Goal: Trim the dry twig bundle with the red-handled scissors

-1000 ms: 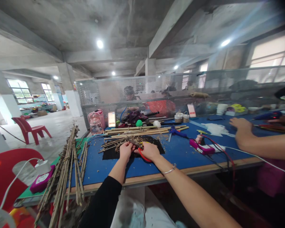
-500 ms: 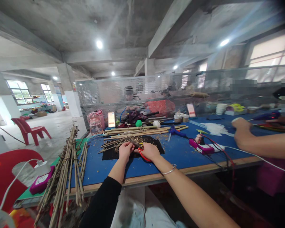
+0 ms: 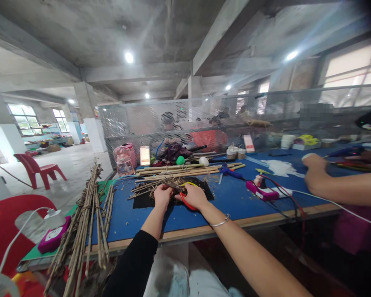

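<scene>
My right hand (image 3: 197,195) is closed around a pair of scissors (image 3: 188,202) with red and yellow handles. The scissors' blades are hard to make out among the brown bits. Close to them, my left hand (image 3: 162,195) pinches a short brown twig (image 3: 174,187), its fingertips near the scissors. Both hands are over a black mat (image 3: 207,190) strewn with twig scraps. Several thin sticks (image 3: 142,189) lie on the mat's left side, and longer peeled sticks (image 3: 179,173) lie across the table behind it.
A bundle of dry stalks (image 3: 88,214) leans over the left table edge. On the blue table (image 3: 231,206) are a blue glue gun (image 3: 230,171), a purple power strip (image 3: 262,192) and cables. Another person's arm (image 3: 336,185) rests at right. A mesh screen (image 3: 136,123) stands behind.
The scissors' yellow handle has lifted and shows more in my right hand, so the handles are further apart. My left hand has barely shifted.
</scene>
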Demonstrator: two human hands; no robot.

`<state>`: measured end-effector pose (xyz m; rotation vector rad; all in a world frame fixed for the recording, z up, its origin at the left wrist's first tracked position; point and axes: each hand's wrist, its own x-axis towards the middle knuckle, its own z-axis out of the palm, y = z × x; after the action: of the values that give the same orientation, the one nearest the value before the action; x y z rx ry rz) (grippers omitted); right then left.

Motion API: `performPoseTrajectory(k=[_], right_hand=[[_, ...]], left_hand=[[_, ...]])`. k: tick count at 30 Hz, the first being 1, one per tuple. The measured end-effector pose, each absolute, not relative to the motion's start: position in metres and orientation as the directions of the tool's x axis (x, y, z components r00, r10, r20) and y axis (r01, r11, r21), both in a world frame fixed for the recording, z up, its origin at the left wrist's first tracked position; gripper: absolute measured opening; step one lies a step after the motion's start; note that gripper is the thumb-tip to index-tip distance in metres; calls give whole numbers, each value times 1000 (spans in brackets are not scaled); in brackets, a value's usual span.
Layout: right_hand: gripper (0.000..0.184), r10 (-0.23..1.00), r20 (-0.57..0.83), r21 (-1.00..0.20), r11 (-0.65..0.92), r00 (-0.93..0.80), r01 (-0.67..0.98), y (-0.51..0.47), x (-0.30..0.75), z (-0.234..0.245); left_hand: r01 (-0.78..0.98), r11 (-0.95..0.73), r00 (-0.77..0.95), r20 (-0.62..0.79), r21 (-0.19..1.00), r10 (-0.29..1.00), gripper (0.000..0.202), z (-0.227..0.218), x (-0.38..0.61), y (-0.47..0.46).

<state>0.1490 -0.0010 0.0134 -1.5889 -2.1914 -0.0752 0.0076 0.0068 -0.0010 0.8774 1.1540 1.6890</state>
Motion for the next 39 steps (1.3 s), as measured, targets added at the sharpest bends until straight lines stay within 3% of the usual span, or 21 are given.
performPoseTrajectory(k=[10, 23, 29, 34, 39], right_hand=[[50, 929, 299, -291, 306, -218, 906, 3, 152, 12], [51, 912, 324, -293, 350, -252, 890, 4, 152, 9], [53, 880, 387, -247, 387, -275, 888, 0, 151, 14], [56, 913, 332, -236, 325, -239, 916, 1, 150, 14], [57, 932, 288, -242, 291, -218, 925, 1, 151, 15]], left_hand=[[-275, -158, -223, 97, 948, 970, 27, 2, 8, 1], [-98, -206, -272, 173, 974, 947, 13, 1, 8, 1], [80, -219, -265, 233, 972, 936, 13, 3, 9, -1], [296, -253, -249, 331, 921, 910, 20, -1, 5, 1], [382, -253, -258, 366, 889, 894, 25, -5, 1, 4]])
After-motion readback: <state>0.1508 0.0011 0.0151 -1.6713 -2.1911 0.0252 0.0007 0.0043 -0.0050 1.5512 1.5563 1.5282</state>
